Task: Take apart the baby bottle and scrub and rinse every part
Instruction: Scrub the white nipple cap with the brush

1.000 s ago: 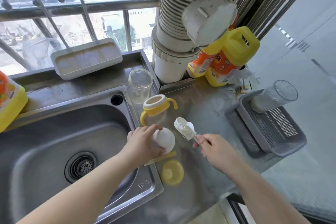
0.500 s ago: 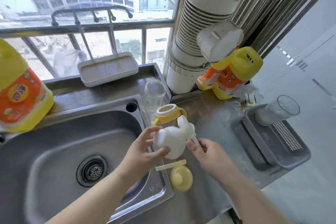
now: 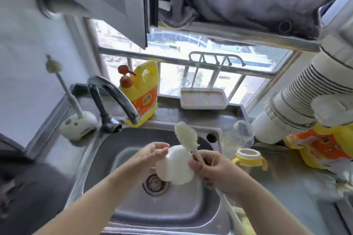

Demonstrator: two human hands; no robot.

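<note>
Both hands (image 3: 152,155) (image 3: 215,170) carried white cap (image 3: 174,168) and brush (image 3: 186,135) over sink (image 3: 191,206).

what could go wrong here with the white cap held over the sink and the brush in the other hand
1. The left hand holds the white rounded bottle cap only by its fingertips above the steel sink's drain; a wet slip could drop it.
2. The right hand's long white brush could bump the clear bottle nearby.

The bottle part (image 3: 174,166) is sitting over the sink (image 3: 191,210), between both hands; the collar (image 3: 248,157) is standing right, the detergent jug (image 3: 142,91) far behind the tap (image 3: 116,93)
</note>
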